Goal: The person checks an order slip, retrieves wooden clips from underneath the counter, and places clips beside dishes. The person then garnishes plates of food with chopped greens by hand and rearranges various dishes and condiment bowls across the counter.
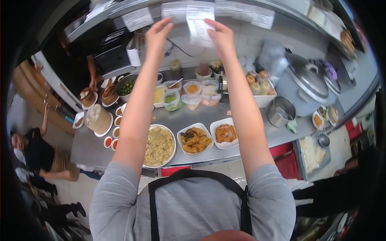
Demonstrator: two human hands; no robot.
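Both my arms reach up to the shelf rail above the counter. My right hand is at the right edge of a printed order ticket, gripping it between the fingers; the ticket's lower end is blurred. To the left, my left hand is raised with thumb and fingers apart and nothing between them, near another order ticket on the rail. Below my arms stand a round dish of fried rice, a square bowl of browned fried pieces and a second bowl of fried food.
Tubs of chopped greens and other ingredients line the counter's back. At right are a white basket of bottles, a steel pot and a large lidded cooker. A bamboo steamer stands left. Other people are on both sides.
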